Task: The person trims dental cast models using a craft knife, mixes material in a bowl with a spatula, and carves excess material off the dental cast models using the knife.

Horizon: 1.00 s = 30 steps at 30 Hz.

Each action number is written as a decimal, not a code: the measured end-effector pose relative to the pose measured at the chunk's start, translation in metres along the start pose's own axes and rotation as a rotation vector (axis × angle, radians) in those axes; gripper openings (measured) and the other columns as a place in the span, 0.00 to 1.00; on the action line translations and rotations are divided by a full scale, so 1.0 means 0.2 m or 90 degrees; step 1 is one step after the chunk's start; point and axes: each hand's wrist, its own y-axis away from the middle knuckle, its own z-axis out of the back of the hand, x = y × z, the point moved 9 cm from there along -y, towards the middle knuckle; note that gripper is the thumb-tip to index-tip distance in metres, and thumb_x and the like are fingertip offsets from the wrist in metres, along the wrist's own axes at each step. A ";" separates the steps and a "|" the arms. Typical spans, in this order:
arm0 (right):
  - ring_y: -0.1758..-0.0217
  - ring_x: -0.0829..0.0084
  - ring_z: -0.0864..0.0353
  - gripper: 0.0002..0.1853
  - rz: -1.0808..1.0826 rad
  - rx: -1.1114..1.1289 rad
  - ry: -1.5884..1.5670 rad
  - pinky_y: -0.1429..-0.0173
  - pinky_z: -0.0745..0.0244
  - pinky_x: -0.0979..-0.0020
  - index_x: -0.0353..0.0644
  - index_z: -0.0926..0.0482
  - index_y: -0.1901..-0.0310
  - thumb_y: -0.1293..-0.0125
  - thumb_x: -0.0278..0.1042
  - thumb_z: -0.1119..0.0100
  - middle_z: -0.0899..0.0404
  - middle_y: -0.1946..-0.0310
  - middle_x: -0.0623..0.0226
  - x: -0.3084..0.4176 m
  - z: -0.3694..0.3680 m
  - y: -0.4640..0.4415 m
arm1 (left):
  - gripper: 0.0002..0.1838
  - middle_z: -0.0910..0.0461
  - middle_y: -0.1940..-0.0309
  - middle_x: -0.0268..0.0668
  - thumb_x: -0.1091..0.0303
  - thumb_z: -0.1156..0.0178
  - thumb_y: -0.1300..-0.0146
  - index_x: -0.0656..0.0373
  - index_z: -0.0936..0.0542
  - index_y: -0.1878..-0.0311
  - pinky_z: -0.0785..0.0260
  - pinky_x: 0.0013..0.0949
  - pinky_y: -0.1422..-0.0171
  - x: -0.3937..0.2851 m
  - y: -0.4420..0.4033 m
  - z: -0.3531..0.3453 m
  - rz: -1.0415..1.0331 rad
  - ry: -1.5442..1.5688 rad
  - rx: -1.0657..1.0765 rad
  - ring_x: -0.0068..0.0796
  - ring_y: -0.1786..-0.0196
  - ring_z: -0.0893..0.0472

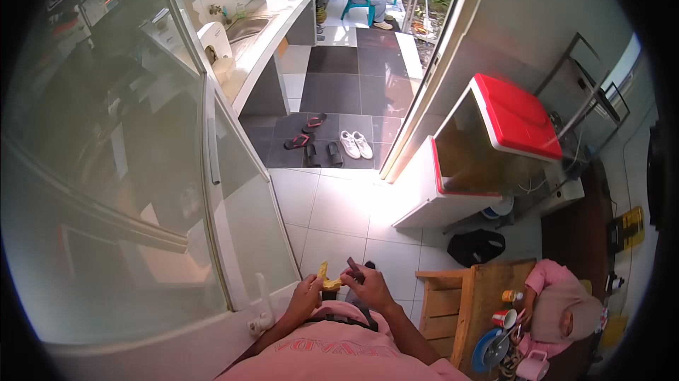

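In front of the wearer's pink shirt (339,349), at waist height over the white-tiled floor (336,204): both hands raised and close together, with a curved yellow piece (329,284) between them. Left hand (305,296): thumb and fingers pinching the yellow piece near its left side, one end projecting upward above the fingertips. Right hand (369,288): fingertips at the opposite end of the yellow piece, the same hand also gripping a narrow brown object (355,268), tilted, its upper end free. Material of both items: cannot tell. Left of the wearer, a glass door (244,239); ahead, beyond the threshold, white shoes (356,145) on dark tiles, with red-strapped flip-flops (299,141) near them. Right, a cabinet with a red top (520,116); below it, a black bag (476,246) on the floor. Lower right, a wooden table (488,282) bearing a blue plate (486,354), a red cup (501,318) and a pink mug (533,366); a person in pink sleeves (541,278) sits against it.
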 end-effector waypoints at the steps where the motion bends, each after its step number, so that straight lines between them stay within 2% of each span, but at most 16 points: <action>1: 0.68 0.75 0.15 0.15 0.045 0.045 0.002 0.60 0.23 0.71 0.37 0.17 0.56 0.32 0.42 0.36 0.13 0.70 0.64 0.06 0.02 -0.10 | 0.18 0.29 0.82 0.29 0.57 0.50 0.25 0.65 0.24 0.49 0.40 0.25 0.80 -0.02 -0.04 0.01 -0.001 0.014 -0.068 0.16 0.84 0.31; 2: 0.69 0.73 0.16 0.17 0.065 0.084 0.035 0.60 0.24 0.69 0.36 0.18 0.56 0.32 0.45 0.37 0.13 0.70 0.62 0.09 0.01 -0.22 | 0.17 0.29 0.82 0.29 0.58 0.51 0.24 0.64 0.24 0.49 0.40 0.24 0.80 -0.03 -0.10 0.08 -0.001 0.018 -0.142 0.16 0.84 0.32; 3: 0.69 0.70 0.16 0.17 0.034 0.158 0.074 0.61 0.24 0.68 0.36 0.18 0.57 0.31 0.46 0.38 0.14 0.70 0.61 0.12 0.03 -0.32 | 0.17 0.29 0.82 0.29 0.58 0.51 0.24 0.64 0.24 0.49 0.40 0.24 0.80 -0.02 -0.15 0.07 0.009 0.033 -0.152 0.16 0.84 0.32; 5: 0.68 0.66 0.15 0.16 0.089 0.234 0.090 0.59 0.24 0.66 0.37 0.19 0.57 0.30 0.45 0.40 0.14 0.70 0.60 0.14 0.01 -0.57 | 0.17 0.23 0.78 0.34 0.58 0.53 0.24 0.64 0.24 0.50 0.40 0.24 0.80 -0.09 -0.29 0.09 -0.009 0.166 -0.170 0.17 0.85 0.34; 6: 0.68 0.66 0.15 0.16 0.101 0.248 0.106 0.59 0.24 0.66 0.37 0.19 0.57 0.30 0.45 0.40 0.14 0.70 0.60 0.16 0.07 -0.70 | 0.17 0.18 0.74 0.38 0.58 0.54 0.24 0.63 0.24 0.52 0.40 0.23 0.79 -0.22 -0.36 0.06 -0.024 0.155 -0.200 0.16 0.84 0.35; 8: 0.67 0.55 0.15 0.17 0.219 0.275 0.105 0.61 0.24 0.60 0.39 0.19 0.58 0.31 0.47 0.40 0.15 0.70 0.54 0.30 0.16 -0.89 | 0.17 0.17 0.73 0.39 0.58 0.55 0.24 0.62 0.24 0.53 0.40 0.22 0.78 -0.40 -0.54 0.01 -0.042 0.217 -0.230 0.15 0.84 0.34; 11: 0.66 0.53 0.15 0.17 0.174 0.311 0.139 0.60 0.23 0.60 0.39 0.19 0.57 0.30 0.48 0.41 0.15 0.69 0.53 0.39 0.34 -1.15 | 0.17 0.16 0.72 0.39 0.58 0.57 0.24 0.61 0.24 0.55 0.40 0.21 0.77 -0.57 -0.78 -0.02 -0.063 0.276 -0.266 0.14 0.83 0.34; 13: 0.66 0.56 0.14 0.18 0.214 0.321 0.129 0.60 0.23 0.62 0.39 0.19 0.57 0.30 0.49 0.40 0.14 0.69 0.54 0.41 0.44 -1.38 | 0.16 0.16 0.72 0.39 0.58 0.56 0.24 0.60 0.24 0.55 0.40 0.21 0.77 -0.75 -0.94 -0.03 -0.075 0.208 -0.280 0.15 0.83 0.34; 15: 0.70 0.74 0.16 0.16 0.189 0.341 0.109 0.64 0.26 0.71 0.39 0.19 0.55 0.31 0.46 0.37 0.14 0.71 0.62 0.39 0.52 -1.55 | 0.17 0.16 0.71 0.40 0.58 0.57 0.23 0.61 0.24 0.55 0.39 0.21 0.76 -0.86 -1.11 -0.04 -0.090 0.206 -0.285 0.15 0.82 0.33; 16: 0.72 0.79 0.18 0.16 0.185 0.347 0.126 0.66 0.27 0.73 0.39 0.19 0.55 0.31 0.45 0.37 0.14 0.72 0.65 0.35 0.54 -1.64 | 0.18 0.16 0.70 0.40 0.57 0.58 0.23 0.61 0.25 0.54 0.38 0.22 0.76 -0.90 -1.17 -0.05 -0.101 0.203 -0.281 0.16 0.81 0.32; 23: 0.71 0.80 0.19 0.18 0.110 0.358 0.035 0.64 0.27 0.74 0.39 0.17 0.55 0.31 0.48 0.37 0.14 0.72 0.66 0.26 0.63 -2.19 | 0.18 0.15 0.69 0.39 0.56 0.57 0.22 0.59 0.24 0.54 0.38 0.21 0.75 -1.02 -1.72 -0.01 -0.039 0.212 -0.282 0.16 0.81 0.32; 24: 0.70 0.72 0.16 0.19 0.106 0.355 0.039 0.62 0.25 0.70 0.39 0.18 0.56 0.30 0.50 0.39 0.15 0.73 0.64 0.27 0.64 -2.28 | 0.18 0.15 0.69 0.39 0.56 0.57 0.22 0.59 0.24 0.54 0.38 0.21 0.75 -1.05 -1.82 0.01 -0.022 0.212 -0.275 0.15 0.80 0.32; 27: 0.70 0.68 0.16 0.19 0.120 0.328 0.102 0.62 0.25 0.68 0.41 0.18 0.55 0.30 0.51 0.40 0.15 0.73 0.63 0.22 0.65 -2.61 | 0.18 0.16 0.70 0.37 0.56 0.57 0.22 0.58 0.23 0.54 0.38 0.21 0.75 -1.14 -2.12 0.11 -0.007 0.204 -0.254 0.15 0.80 0.31; 28: 0.70 0.63 0.15 0.19 0.112 0.314 0.074 0.62 0.25 0.66 0.42 0.17 0.56 0.31 0.52 0.41 0.16 0.73 0.62 0.22 0.68 -2.72 | 0.18 0.16 0.71 0.36 0.55 0.57 0.22 0.58 0.23 0.54 0.38 0.21 0.75 -1.19 -2.24 0.13 -0.014 0.199 -0.240 0.15 0.80 0.31; 29: 0.70 0.63 0.15 0.19 0.112 0.314 0.081 0.62 0.25 0.66 0.42 0.17 0.56 0.31 0.52 0.41 0.16 0.73 0.62 0.22 0.70 -2.84 | 0.18 0.16 0.71 0.36 0.55 0.57 0.22 0.58 0.23 0.54 0.38 0.21 0.75 -1.24 -2.37 0.17 -0.016 0.205 -0.238 0.15 0.80 0.31; 30: 0.69 0.70 0.16 0.18 0.114 0.290 0.088 0.61 0.25 0.69 0.40 0.17 0.56 0.31 0.49 0.39 0.15 0.72 0.63 0.24 0.73 -3.00 | 0.17 0.17 0.72 0.35 0.55 0.56 0.23 0.58 0.23 0.54 0.39 0.21 0.76 -1.33 -2.51 0.22 -0.024 0.208 -0.214 0.15 0.81 0.32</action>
